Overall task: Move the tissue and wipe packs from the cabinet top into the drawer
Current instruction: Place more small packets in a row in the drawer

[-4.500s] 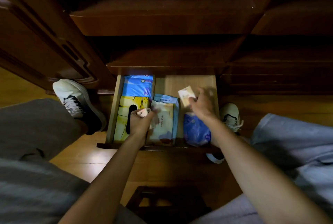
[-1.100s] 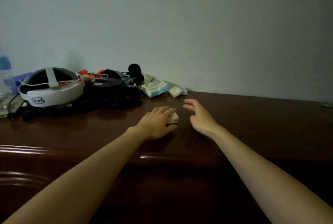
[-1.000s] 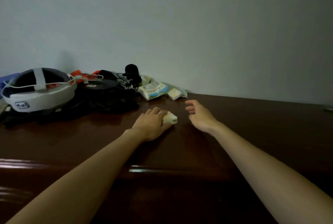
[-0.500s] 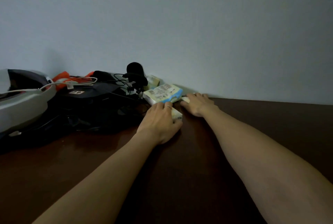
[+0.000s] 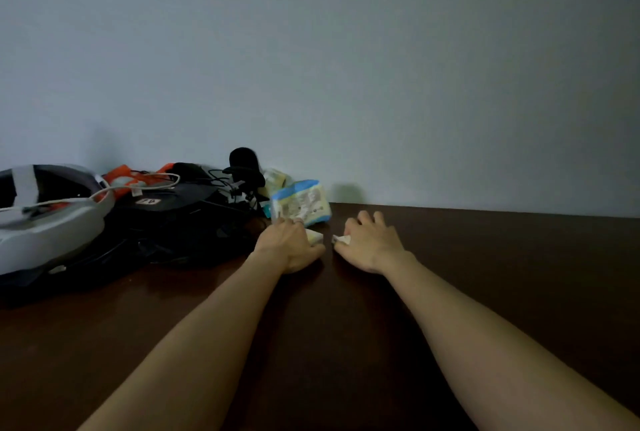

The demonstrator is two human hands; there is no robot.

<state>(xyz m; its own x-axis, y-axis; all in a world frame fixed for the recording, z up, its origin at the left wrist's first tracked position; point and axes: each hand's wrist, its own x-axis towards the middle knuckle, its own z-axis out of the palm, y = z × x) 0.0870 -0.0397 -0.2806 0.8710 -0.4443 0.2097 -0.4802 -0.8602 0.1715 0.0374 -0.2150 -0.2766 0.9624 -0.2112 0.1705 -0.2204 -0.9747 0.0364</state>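
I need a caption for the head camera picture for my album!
Two bare hands, left hand and right hand, each gripping a small pale tissue pack on the dark brown wooden cabinet top, beside a blue-and-white wipe pack.

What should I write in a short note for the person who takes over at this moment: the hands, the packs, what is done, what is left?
Left hand: closed on a small pale pack, fingers also touching the blue-and-white wipe pack.
Right hand: closed on a small white pack.
All of this is on the dark cabinet top, near the wall. A yellowish pack lies behind the wipe pack, beside the black cables.
Done: both small packs gripped.
Left: carry them to the drawer (not in view), then fetch the wipe pack and the yellowish one.
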